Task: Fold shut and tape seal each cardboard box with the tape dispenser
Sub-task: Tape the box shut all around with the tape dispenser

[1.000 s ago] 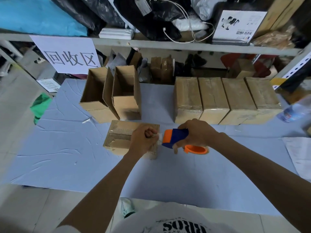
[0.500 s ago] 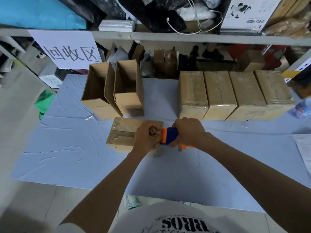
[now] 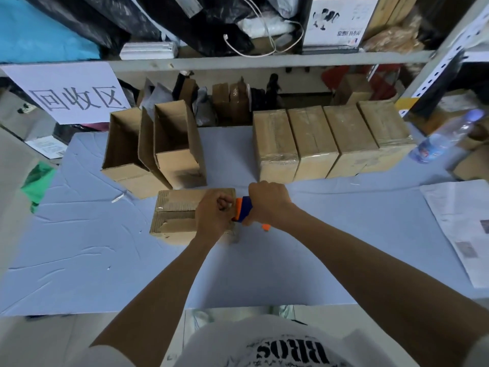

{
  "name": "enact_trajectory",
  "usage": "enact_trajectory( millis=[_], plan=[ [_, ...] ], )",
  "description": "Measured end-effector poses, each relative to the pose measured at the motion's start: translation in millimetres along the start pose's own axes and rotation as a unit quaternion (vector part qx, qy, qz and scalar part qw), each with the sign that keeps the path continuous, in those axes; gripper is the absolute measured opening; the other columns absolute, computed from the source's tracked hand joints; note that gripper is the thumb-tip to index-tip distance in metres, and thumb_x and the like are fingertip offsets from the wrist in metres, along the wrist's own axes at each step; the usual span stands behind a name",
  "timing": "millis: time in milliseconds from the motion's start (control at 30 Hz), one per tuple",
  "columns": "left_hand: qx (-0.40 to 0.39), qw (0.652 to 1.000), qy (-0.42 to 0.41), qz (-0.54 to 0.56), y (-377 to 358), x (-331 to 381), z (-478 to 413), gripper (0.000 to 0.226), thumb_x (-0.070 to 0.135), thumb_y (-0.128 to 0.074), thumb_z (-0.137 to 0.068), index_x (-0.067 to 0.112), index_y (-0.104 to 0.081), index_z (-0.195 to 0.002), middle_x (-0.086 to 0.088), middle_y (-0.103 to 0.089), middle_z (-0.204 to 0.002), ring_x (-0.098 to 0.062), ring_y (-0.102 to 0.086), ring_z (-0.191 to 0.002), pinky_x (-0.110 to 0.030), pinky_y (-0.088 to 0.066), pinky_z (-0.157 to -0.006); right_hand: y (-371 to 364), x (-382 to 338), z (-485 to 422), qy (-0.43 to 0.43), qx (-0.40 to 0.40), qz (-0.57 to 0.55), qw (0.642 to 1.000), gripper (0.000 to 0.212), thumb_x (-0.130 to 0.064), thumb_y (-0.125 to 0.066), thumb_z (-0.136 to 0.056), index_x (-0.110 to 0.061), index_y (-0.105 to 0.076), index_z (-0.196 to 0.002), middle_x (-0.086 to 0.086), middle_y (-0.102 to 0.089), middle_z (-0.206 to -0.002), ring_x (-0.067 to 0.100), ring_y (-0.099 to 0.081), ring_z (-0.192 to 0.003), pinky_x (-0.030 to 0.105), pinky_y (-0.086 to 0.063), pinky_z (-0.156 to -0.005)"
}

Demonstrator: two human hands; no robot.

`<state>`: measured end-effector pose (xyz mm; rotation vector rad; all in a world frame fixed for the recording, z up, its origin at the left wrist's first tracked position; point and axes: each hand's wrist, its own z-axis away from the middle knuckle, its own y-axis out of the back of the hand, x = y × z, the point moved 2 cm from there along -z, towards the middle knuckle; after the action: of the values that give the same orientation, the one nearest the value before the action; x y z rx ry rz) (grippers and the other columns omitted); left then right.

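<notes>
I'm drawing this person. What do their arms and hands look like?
The left arm and right arm are bare past the elbows. The left hand and right hand have no gloves, and no watch shows. The shirt is white with black letters.

On the bench point(image 3: 105, 260), one closed box point(image 3: 177, 207) sits up front; two open boxes point(image 3: 177, 165) stand behind it to the left, four sealed boxes point(image 3: 312, 139) line up behind right, newspaper point(image 3: 460, 229) far right.
</notes>
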<state>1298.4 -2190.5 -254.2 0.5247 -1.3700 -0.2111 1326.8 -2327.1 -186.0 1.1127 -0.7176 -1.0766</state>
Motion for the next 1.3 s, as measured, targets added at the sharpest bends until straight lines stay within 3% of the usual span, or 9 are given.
enact_trajectory(
  millis=[167, 567, 767, 833, 900, 967, 1100, 1200, 1300],
  plan=[
    [0.001, 1.0, -0.004, -0.014, 3, 1, -1, 0.021, -0.005, -0.075, -0.067, 0.008, -0.065, -0.081, 0.01, -0.052, -0.067, -0.004, -0.047, -0.059, -0.019, -0.044, -0.063, 0, 9, 1, -0.002, -0.02, -0.004, 1.0, 0.057, -0.054, -0.076, -0.066, -0.014, -0.053, -0.101, -0.001, -0.052, -0.081, 0.017, -0.053, -0.072, 0.027, -0.04, -0.063],
    [0.008, 1.0, 0.018, -0.008, 0, -5, -5, 0.027, -0.009, -0.069, -0.066, 0.014, -0.066, -0.08, 0.012, -0.056, -0.069, 0.005, -0.05, -0.059, -0.009, -0.041, -0.059, 7, -6, -12, 0.002, -0.014, 0.02, 1.0, 0.048, -0.042, -0.078, -0.067, -0.015, -0.05, -0.096, -0.001, -0.049, -0.08, 0.019, -0.054, -0.073, 0.028, -0.039, -0.062],
    [-0.132, 0.99, -0.005, -0.04, 26, 4, -24, 0.02, -0.01, -0.058, -0.081, 0.008, -0.058, -0.073, -0.004, -0.055, -0.075, -0.004, -0.055, -0.064, -0.018, -0.047, -0.062, 3, 12, -11, 0.01, -0.039, -0.007, 0.999, 0.06, -0.06, -0.074, -0.064, -0.017, -0.054, -0.1, -0.002, -0.056, -0.082, 0.017, -0.058, -0.074, 0.027, -0.045, -0.065],
    [-0.108, 0.987, -0.048, -0.109, 36, -1, -32, 0.009, 0.006, -0.067, -0.078, 0.008, -0.058, -0.078, -0.002, -0.052, -0.08, -0.007, -0.054, -0.068, -0.021, -0.045, -0.065, 5, 16, -11, 0.014, -0.043, -0.01, 0.999, 0.062, -0.062, -0.073, -0.063, -0.018, -0.057, -0.103, -0.002, -0.061, -0.085, 0.017, -0.061, -0.078, 0.029, -0.05, -0.071],
    [-0.099, 0.97, -0.137, -0.174, 39, -11, -32, 0.026, 0.029, -0.074, -0.068, 0.015, -0.061, -0.085, 0.005, -0.053, -0.085, -0.007, -0.051, -0.077, -0.02, -0.04, -0.07, 3, 22, -12, 0.006, -0.057, -0.022, 0.998, 0.063, -0.062, -0.074, -0.061, -0.018, -0.059, -0.103, -0.002, -0.064, -0.087, 0.018, -0.062, -0.079, 0.03, -0.052, -0.074],
    [-0.112, 0.966, -0.152, -0.179, 38, -19, -26, 0.031, 0.036, -0.071, -0.066, 0.018, -0.061, -0.088, 0.006, -0.052, -0.089, -0.007, -0.048, -0.081, -0.02, -0.037, -0.072, 1, 21, -10, -0.004, -0.064, -0.021, 0.998, 0.062, -0.06, -0.075, -0.06, -0.017, -0.058, -0.101, -0.001, -0.063, -0.087, 0.018, -0.06, -0.076, 0.029, -0.05, -0.071],
    [-0.106, 0.976, -0.138, -0.133, 39, -21, -26, 0.025, 0.026, -0.077, -0.073, 0.021, -0.06, -0.091, 0.007, -0.05, -0.095, -0.006, -0.049, -0.086, -0.022, -0.04, -0.076, 6, -3, -20, 0.001, -0.049, 0.021, 0.999, 0.049, -0.044, -0.077, -0.068, -0.015, -0.045, -0.091, 0.0, -0.056, -0.086, 0.018, -0.052, -0.072, 0.028, -0.04, -0.063],
    [-0.102, 0.981, -0.137, -0.094, 39, -27, -22, 0.024, 0.029, -0.076, -0.071, 0.025, -0.06, -0.088, 0.006, -0.051, -0.094, -0.009, -0.052, -0.087, -0.025, -0.043, -0.078, -1, 3, -22, -0.01, -0.057, 0.117, 0.991, 0.031, -0.023, -0.075, -0.075, -0.014, -0.06, -0.102, -0.001, -0.064, -0.097, 0.019, -0.063, -0.084, 0.027, -0.043, -0.065],
    [-0.094, 0.982, -0.141, -0.088, 38, -26, -24, 0.025, 0.03, -0.077, -0.069, 0.022, -0.062, -0.087, 0.007, -0.055, -0.09, -0.003, -0.051, -0.084, -0.026, -0.043, -0.076, -8, 18, -20, -0.03, -0.057, 0.103, 0.993, 0.034, -0.032, -0.071, -0.079, -0.017, -0.059, -0.106, 0.001, -0.064, -0.104, 0.02, -0.064, -0.094, 0.028, -0.041, -0.071]
  ],
)
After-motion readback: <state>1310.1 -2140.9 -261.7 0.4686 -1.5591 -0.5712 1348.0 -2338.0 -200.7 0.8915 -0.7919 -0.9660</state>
